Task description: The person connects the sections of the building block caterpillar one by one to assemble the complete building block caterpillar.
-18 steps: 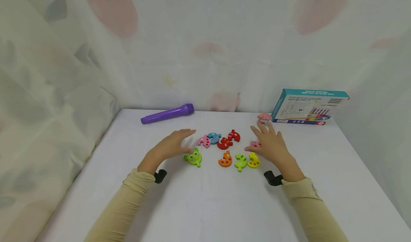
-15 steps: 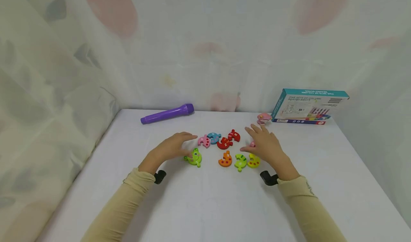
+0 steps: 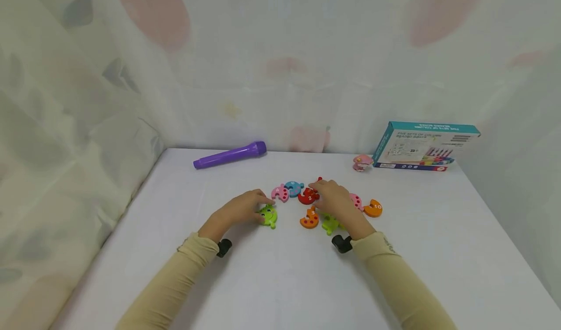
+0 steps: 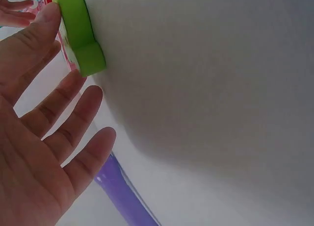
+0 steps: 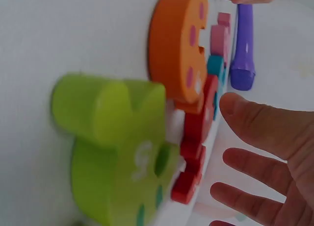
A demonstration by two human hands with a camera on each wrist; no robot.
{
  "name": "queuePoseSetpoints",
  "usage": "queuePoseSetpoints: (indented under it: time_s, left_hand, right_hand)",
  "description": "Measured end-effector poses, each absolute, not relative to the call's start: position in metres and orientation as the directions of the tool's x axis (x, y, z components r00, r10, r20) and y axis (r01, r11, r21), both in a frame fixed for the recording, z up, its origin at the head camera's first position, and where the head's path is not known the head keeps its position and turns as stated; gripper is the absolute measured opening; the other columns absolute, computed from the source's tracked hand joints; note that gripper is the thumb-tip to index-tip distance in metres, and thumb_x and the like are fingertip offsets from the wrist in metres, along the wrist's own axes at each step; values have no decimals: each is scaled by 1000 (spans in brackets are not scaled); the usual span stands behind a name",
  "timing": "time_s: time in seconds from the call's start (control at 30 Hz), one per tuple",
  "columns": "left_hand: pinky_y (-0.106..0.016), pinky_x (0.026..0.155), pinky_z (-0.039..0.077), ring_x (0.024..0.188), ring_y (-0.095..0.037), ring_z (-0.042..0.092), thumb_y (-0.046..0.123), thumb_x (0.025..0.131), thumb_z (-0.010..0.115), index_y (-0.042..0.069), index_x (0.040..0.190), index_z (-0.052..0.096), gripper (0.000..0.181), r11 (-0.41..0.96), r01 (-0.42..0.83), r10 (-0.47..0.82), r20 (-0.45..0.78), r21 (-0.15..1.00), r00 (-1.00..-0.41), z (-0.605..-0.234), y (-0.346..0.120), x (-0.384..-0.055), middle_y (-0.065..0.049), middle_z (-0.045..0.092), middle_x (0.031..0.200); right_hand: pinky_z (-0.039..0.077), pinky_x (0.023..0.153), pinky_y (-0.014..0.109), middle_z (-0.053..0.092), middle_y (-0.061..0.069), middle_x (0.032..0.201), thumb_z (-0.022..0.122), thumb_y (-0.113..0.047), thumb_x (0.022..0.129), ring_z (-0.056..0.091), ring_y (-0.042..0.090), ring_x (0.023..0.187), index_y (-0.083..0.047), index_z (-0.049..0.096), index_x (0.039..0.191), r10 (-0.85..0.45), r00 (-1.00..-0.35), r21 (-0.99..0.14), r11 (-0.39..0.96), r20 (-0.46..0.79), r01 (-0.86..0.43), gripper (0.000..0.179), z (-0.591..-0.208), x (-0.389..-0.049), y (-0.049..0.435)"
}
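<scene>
Green smiling-face piece [image 3: 269, 217] is flanked by left hand [image 3: 238, 209], fingers loose; right hand [image 3: 336, 201], fingers spread, is held near red number-2 piece [image 3: 306, 197]. Pickup seemingly being readied; pinch likely needed.

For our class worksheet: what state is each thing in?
Left grip: fingers spread
Right grip: fingers spread
Green face: flat, face up
Pink pieces: flat
Blue piece: flat
Red 2: flat, number up
Orange pieces: flat, numbers up
Green piece: flat, number up
Microphone: lying down
Box: standing on edge
Pink toy: posture unclear
</scene>
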State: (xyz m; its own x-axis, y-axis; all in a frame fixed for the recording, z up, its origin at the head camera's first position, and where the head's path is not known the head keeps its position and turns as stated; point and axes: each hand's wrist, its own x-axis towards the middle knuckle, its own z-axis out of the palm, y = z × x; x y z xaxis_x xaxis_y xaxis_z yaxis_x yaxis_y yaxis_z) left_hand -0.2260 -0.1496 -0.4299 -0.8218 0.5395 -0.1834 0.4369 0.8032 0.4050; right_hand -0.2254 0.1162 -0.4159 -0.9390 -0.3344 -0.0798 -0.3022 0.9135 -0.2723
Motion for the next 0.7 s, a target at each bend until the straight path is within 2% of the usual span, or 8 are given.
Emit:
queuePoseSetpoints:
  time_s: [0.13, 0.33, 0.57, 0.7]
  left_hand:
    - [-33, 91, 41, 102, -16, 51, 21, 73, 77, 20, 120, 63, 49, 796, 418, 535, -187, 437, -824, -432, -149, -225, -2, 55, 114]
    - [-34, 92, 41, 104, -16, 51, 23, 71, 79, 18, 120, 63, 52, 785, 419, 546, -189, 457, -816, -434, -149, -223, -2, 55, 113]
    - [-29, 83, 43, 87, -12, 49, 17, 72, 78, 17, 120, 64, 50, 771, 406, 549, -188, 491, -814, -437, -149, -224, -2, 54, 102]
    - [-28, 80, 43, 84, -11, 47, 17, 73, 77, 19, 121, 63, 50, 769, 395, 544, -191, 503, -817, -440, -149, -226, -1, 53, 100]
  right_hand:
    - [45, 85, 43, 54, 6, 126, 70, -28, 81, 47, 27, 109, -15, 54, 129, -337, -937, -268, 915, -90, -303, 52, -425, -231, 108]
    - [45, 85, 44, 55, 9, 125, 71, -32, 80, 48, 27, 108, -13, 57, 126, -360, -930, -201, 919, -72, -340, 51, -433, -237, 101]
    - [46, 81, 42, 59, 7, 109, 72, -32, 79, 50, 25, 98, -13, 60, 120, -376, -926, -124, 921, -35, -369, 47, -438, -243, 94]
    - [45, 83, 43, 58, 7, 111, 73, -31, 78, 50, 25, 99, -12, 59, 121, -376, -926, -134, 917, 17, -375, 49, -435, -236, 91]
